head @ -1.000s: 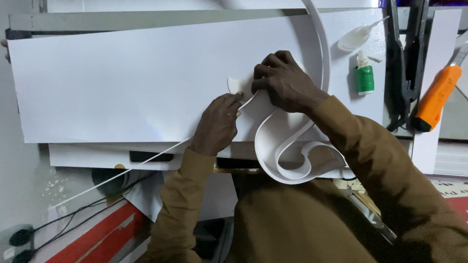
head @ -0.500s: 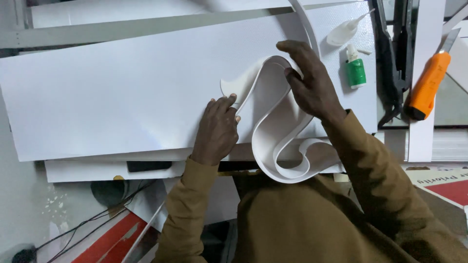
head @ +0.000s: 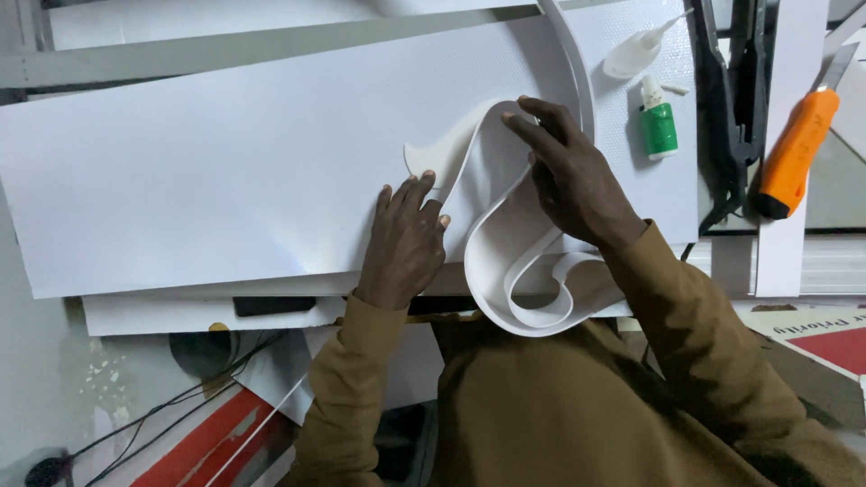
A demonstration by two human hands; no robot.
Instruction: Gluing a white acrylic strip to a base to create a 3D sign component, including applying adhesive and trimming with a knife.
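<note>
Left hand (head: 408,239): flat, fingers spread and pressing down on the pointed end of the curved white strip (head: 505,271); it grips nothing.
Right hand (head: 570,176): fingers bent over the top of the strip's upright loop, pinching its edge lightly.
Strip position: between the two hands, standing on edge on the white sheet (head: 225,171); its long run snakes from the tip by the left fingers, up under the right hand, then curls back toward the person's chest.
Nearer hand: both touch it; the right is on the higher bend.
Beyond the right hand: green glue bottle (head: 658,126), clear nozzle bottle (head: 631,54), orange utility knife (head: 794,153).
Hidden: right fingertips behind the strip; the tabletop under the sheet; the strip's far arc cut off at the top edge.
</note>
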